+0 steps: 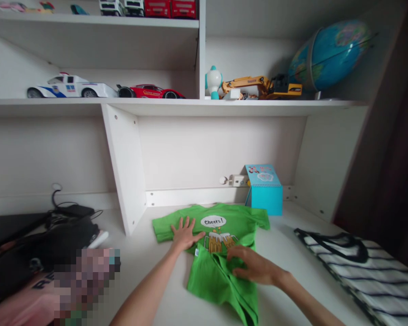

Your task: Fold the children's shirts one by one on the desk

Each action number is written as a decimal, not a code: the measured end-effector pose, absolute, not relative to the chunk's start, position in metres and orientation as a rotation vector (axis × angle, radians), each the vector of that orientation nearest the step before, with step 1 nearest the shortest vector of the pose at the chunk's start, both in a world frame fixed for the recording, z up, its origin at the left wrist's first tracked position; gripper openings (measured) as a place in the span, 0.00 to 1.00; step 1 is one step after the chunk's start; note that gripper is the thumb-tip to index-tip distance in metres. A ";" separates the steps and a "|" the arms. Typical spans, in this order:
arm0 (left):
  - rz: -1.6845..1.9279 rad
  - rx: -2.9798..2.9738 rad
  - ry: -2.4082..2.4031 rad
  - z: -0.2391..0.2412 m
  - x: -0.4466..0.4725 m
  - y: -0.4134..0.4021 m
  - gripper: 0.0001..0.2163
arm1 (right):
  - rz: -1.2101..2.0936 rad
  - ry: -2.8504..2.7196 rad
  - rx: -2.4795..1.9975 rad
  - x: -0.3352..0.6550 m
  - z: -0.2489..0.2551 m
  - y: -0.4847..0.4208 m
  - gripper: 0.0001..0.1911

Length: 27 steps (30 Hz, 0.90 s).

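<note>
A white and blue toy car [71, 87] and a red toy car [148, 92] stand in line on the shelf [231, 107]. Further right along it, a white and teal toy [213, 80] stands beside a yellow toy excavator [267, 86], with a tilted globe [336, 56] at the end. Below, a blue desk calendar [267, 200] stands just beside a white socket [238, 181]. At left lies a pink item [25, 303], partly blurred out.

Left strip: bare counter [134, 262] between pink garment [23, 305] and green shirt [209, 267]; left forearm [152, 285] crosses its near end;
Right strip: passable between green shirt and striped cloth [377, 271]; right forearm [302, 299] spans the near part;
Rear: blue calendar [267, 200] stands behind the right-hand sleeve [261, 218]; upright panel [120, 167] walls off the left;
Overhead: shelf [258, 107] limits height at back.
</note>
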State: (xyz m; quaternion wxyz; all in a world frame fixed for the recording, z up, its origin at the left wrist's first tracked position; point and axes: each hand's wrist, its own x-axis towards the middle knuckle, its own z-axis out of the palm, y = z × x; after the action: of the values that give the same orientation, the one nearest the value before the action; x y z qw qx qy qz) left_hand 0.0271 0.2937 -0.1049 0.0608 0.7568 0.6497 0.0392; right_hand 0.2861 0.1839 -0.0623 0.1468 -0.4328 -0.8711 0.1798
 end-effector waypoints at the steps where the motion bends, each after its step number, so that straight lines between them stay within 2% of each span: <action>1: 0.114 2.287 1.968 -0.105 0.027 0.294 0.38 | 0.492 -2.486 -1.266 0.291 -0.062 0.173 0.17; 5: 0.113 2.274 1.967 -0.105 0.028 0.295 0.40 | 0.399 -2.414 -1.400 0.311 -0.062 0.155 0.25; 10: 0.150 2.263 1.957 -0.104 0.029 0.294 0.41 | 0.291 -2.389 -1.370 0.303 -0.067 0.168 0.24; 16: 0.294 2.255 2.055 -0.104 0.025 0.289 0.41 | 0.241 -2.421 -1.322 0.250 -0.080 0.192 0.31; 21: 0.266 2.277 1.999 -0.105 0.020 0.291 0.40 | 0.214 -2.364 -1.356 0.261 -0.062 0.179 0.23; 24: 0.249 2.265 1.974 -0.104 0.020 0.294 0.40 | 0.234 -2.289 -1.380 0.313 -0.052 0.151 0.18; 27: 0.238 2.248 1.954 -0.104 0.019 0.296 0.41 | 0.224 -2.128 -1.479 0.392 -0.069 0.123 0.15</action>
State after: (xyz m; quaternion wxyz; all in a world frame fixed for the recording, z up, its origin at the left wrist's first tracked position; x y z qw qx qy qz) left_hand 0.0186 0.2955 -0.1041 0.0769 0.7501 0.6521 0.0795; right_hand 0.3924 0.1232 -0.0689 0.2668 -0.5479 -0.7885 0.0828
